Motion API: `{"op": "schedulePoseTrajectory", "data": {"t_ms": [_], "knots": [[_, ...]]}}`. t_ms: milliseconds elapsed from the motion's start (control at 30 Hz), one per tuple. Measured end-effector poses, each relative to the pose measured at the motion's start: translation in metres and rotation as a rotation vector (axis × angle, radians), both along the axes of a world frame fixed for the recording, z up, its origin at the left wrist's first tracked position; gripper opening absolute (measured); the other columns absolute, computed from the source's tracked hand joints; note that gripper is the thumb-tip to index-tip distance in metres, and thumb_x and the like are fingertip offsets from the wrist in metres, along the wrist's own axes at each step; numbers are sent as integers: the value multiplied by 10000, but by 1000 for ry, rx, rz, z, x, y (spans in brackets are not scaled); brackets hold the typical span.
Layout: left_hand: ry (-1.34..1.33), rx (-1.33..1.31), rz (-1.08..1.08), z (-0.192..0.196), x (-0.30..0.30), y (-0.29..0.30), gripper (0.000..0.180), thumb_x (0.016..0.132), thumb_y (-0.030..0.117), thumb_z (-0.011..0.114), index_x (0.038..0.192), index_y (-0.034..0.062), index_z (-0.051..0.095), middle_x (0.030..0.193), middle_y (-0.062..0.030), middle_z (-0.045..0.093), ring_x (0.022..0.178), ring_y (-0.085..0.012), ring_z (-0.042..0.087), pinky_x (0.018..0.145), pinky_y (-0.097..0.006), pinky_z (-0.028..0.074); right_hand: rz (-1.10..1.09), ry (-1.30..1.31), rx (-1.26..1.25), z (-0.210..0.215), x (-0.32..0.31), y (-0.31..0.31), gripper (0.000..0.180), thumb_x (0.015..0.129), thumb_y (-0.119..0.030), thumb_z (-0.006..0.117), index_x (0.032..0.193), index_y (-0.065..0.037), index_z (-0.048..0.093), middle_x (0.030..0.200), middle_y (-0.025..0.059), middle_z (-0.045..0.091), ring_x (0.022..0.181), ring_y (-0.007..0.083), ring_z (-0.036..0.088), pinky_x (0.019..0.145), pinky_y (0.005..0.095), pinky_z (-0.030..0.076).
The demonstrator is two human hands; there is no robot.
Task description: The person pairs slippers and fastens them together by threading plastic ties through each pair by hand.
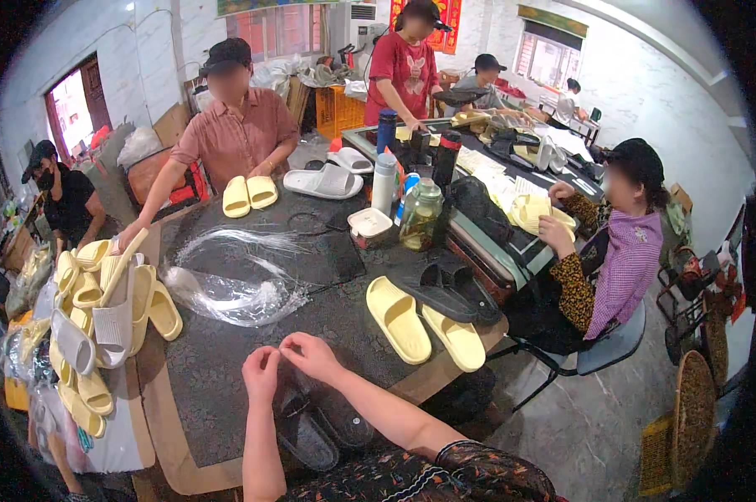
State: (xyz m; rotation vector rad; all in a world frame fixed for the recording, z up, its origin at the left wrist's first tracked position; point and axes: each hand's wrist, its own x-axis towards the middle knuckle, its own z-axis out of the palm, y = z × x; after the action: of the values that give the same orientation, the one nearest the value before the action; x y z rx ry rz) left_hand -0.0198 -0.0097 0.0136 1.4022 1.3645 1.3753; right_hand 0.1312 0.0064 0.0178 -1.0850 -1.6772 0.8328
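Note:
My left hand (261,373) and my right hand (311,356) meet over the near part of the table, fingertips pinched close together. Whatever they pinch, if anything, is too small or see-through to make out. Just below them lies a pair of dark slide sandals (312,437), partly hidden by my right forearm. Beyond my hands a bundle of clear, thin plastic strands (244,243) lies loose, with a crumpled clear plastic bag (231,299) by it. To the right, a pair of yellow slides (399,322) has black slides (449,293) resting partly over it.
Yellow and grey slides are heaped at the left edge (114,326). A glass jar (421,216), a white bottle (384,184) and a lidded tub (369,224) stand at the back. A person in a reddish shirt reaches to the heap; another sits at right, handling a yellow slide (533,213).

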Motion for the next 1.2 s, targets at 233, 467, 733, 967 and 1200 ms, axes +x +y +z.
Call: {"op": "schedulePoseTrajectory", "data": {"t_ms": [233, 467, 733, 967, 1200], "knots": [[-356, -1, 105, -7, -8, 3, 84, 882, 110, 599, 863, 29, 611, 729, 38, 548, 668, -55, 483, 617, -210, 378, -9, -143, -216, -1, -1, 0, 202, 827, -228, 633, 917, -50, 662, 841, 68, 676, 770, 224, 646, 655, 333, 494], [-242, -64, -18, 7, 2, -3, 145, 856, 107, 636, 953, 0, 640, 830, 6, 621, 772, -63, 550, 696, -211, 439, 65, 315, -226, -18, 4, 9, 198, 842, -149, 666, 975, -3, 681, 863, 37, 675, 762, 81, 589, 693, 241, 477], [-354, 18, 161, 8, -8, -3, 101, 853, 99, 630, 870, 0, 639, 769, 26, 590, 721, -59, 518, 669, -209, 418, 92, 35, -211, -25, 2, 13, 159, 795, -143, 638, 921, -63, 694, 802, 29, 678, 648, 109, 573, 620, 263, 465], [-291, -31, 118, -9, -13, 6, 105, 848, 101, 629, 898, 10, 643, 818, 17, 612, 742, -63, 538, 689, -227, 443, 46, 139, -211, -7, -3, 13, 132, 835, -74, 620, 929, -14, 690, 879, 54, 675, 754, 101, 603, 716, 243, 478], [-66, 9, -71, 0, -6, -2, 175, 852, 119, 640, 987, 9, 655, 861, 1, 650, 788, -73, 572, 727, -227, 459, 93, 534, -334, -13, 1, 14, 173, 845, -47, 649, 1000, 25, 624, 920, 57, 652, 840, 105, 603, 754, 227, 481]]}}
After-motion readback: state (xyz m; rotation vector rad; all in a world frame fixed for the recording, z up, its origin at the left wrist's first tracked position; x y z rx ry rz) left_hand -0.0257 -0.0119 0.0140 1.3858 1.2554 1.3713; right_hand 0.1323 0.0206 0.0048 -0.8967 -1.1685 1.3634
